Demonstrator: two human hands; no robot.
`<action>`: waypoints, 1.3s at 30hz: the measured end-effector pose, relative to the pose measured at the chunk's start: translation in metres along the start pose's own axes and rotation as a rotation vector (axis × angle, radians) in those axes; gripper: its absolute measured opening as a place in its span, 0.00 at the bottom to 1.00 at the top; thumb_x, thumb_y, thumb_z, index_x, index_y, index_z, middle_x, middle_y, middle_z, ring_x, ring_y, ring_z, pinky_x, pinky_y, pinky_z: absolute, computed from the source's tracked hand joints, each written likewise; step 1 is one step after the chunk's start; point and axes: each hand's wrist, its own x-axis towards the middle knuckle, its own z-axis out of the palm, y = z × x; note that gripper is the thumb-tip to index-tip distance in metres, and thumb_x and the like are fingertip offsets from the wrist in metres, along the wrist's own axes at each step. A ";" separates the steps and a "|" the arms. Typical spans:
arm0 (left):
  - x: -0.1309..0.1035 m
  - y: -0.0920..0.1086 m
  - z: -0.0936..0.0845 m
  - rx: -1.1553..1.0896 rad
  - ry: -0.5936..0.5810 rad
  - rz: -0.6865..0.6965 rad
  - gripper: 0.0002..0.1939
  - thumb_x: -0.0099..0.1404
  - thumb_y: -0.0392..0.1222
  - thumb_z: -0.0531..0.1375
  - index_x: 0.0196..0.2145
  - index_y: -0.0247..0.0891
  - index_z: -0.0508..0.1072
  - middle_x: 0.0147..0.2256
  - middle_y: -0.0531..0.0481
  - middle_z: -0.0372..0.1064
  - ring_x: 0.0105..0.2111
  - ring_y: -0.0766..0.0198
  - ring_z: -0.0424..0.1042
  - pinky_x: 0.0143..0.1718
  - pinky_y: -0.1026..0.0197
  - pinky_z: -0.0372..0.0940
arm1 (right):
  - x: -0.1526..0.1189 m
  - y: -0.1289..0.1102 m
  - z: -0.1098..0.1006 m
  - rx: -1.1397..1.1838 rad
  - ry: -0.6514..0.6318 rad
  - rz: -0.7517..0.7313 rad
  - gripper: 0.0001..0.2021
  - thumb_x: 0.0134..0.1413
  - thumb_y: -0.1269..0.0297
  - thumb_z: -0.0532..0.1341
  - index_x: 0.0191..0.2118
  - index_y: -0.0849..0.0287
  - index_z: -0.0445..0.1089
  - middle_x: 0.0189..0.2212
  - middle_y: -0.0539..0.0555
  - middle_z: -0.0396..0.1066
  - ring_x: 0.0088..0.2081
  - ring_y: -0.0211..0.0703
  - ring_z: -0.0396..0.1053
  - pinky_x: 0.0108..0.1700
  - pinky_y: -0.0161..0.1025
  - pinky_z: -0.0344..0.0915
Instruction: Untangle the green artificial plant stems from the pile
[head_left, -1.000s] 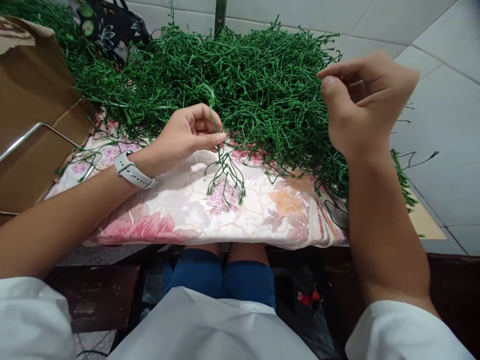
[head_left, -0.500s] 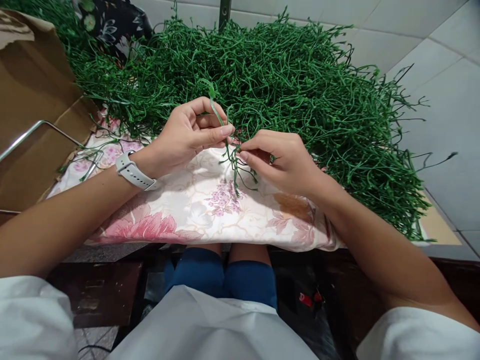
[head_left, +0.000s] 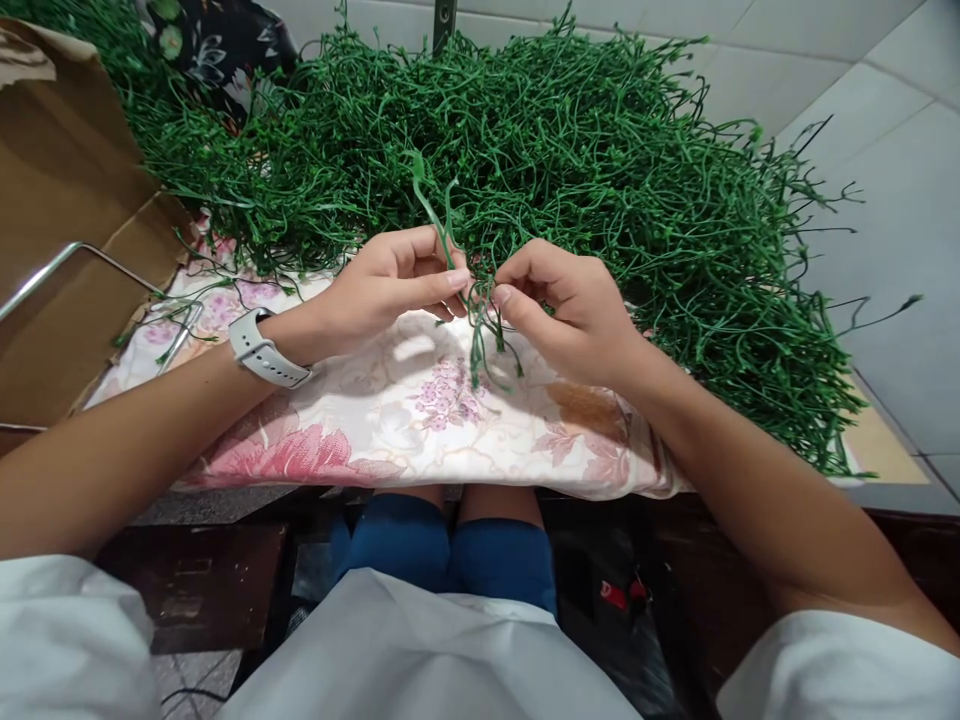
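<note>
My left hand (head_left: 397, 285), with a pale watch strap on its wrist, pinches thin green stems (head_left: 429, 208) between thumb and fingers. Their tops rise above the fingers and several tips hang below. Just to the right, my right hand (head_left: 566, 310) has thumb and forefinger pressed together at the same stems. Both hands are above a cloth with pink and purple flowers (head_left: 450, 400). A large heap of tangled green stems (head_left: 585, 150) lies right behind them.
A cardboard box (head_left: 67, 200) with a bent metal wire (head_left: 112, 256) in front of it stands at the left. Dark floral fabric (head_left: 225, 50) lies at the back left. White wall tiles (head_left: 900, 260) border the heap at the right. Some loose stems lie near the box.
My left hand has moved slightly right and down with the stems. The right hand's fingers have shifted slightly right and are more curled. The hanging tips have swung right.
</note>
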 end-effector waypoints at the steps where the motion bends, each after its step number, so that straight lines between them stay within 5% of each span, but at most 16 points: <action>1: 0.000 0.000 0.000 -0.020 0.012 -0.014 0.18 0.60 0.52 0.75 0.34 0.38 0.75 0.32 0.51 0.77 0.32 0.65 0.79 0.36 0.61 0.75 | 0.000 0.001 0.000 -0.005 -0.011 -0.003 0.09 0.70 0.63 0.59 0.34 0.56 0.64 0.25 0.47 0.62 0.25 0.35 0.56 0.29 0.37 0.53; 13: -0.002 -0.006 0.003 -0.136 -0.027 -0.025 0.20 0.63 0.55 0.72 0.35 0.39 0.70 0.36 0.49 0.77 0.38 0.63 0.79 0.40 0.62 0.74 | 0.003 0.002 -0.001 -0.014 -0.154 -0.143 0.09 0.65 0.70 0.57 0.32 0.57 0.58 0.26 0.46 0.58 0.27 0.33 0.54 0.31 0.35 0.52; 27: -0.006 0.000 0.006 -0.005 -0.208 -0.049 0.23 0.60 0.59 0.73 0.34 0.41 0.70 0.24 0.55 0.64 0.23 0.68 0.65 0.25 0.62 0.61 | 0.004 -0.007 -0.001 0.114 -0.386 -0.186 0.09 0.64 0.73 0.53 0.30 0.58 0.57 0.24 0.46 0.58 0.27 0.32 0.54 0.32 0.33 0.54; 31: -0.004 0.015 -0.004 -0.062 -0.107 0.024 0.22 0.59 0.55 0.75 0.32 0.40 0.69 0.22 0.58 0.58 0.19 0.74 0.56 0.23 0.63 0.56 | 0.002 -0.016 -0.010 0.216 -0.487 -0.177 0.09 0.64 0.74 0.53 0.31 0.58 0.61 0.26 0.48 0.63 0.28 0.33 0.60 0.34 0.34 0.58; 33: 0.000 0.020 -0.013 -0.084 -0.005 0.096 0.20 0.60 0.51 0.76 0.33 0.40 0.69 0.20 0.60 0.57 0.18 0.75 0.56 0.24 0.64 0.59 | 0.000 -0.019 -0.014 0.271 -0.424 -0.130 0.10 0.67 0.72 0.55 0.31 0.58 0.64 0.26 0.49 0.65 0.29 0.34 0.63 0.34 0.35 0.61; 36: 0.008 0.019 -0.027 -0.040 0.100 0.096 0.17 0.63 0.47 0.74 0.35 0.40 0.70 0.21 0.60 0.62 0.20 0.74 0.65 0.28 0.65 0.66 | -0.001 -0.016 -0.018 0.287 -0.166 -0.043 0.11 0.69 0.67 0.60 0.32 0.58 0.68 0.27 0.50 0.67 0.30 0.37 0.67 0.32 0.38 0.62; 39: 0.013 0.011 -0.032 -0.022 0.033 0.040 0.19 0.61 0.48 0.75 0.37 0.39 0.70 0.25 0.58 0.70 0.25 0.72 0.74 0.29 0.65 0.69 | 0.005 -0.005 -0.022 0.274 0.165 -0.055 0.10 0.64 0.63 0.66 0.31 0.56 0.70 0.23 0.49 0.69 0.23 0.36 0.64 0.25 0.38 0.57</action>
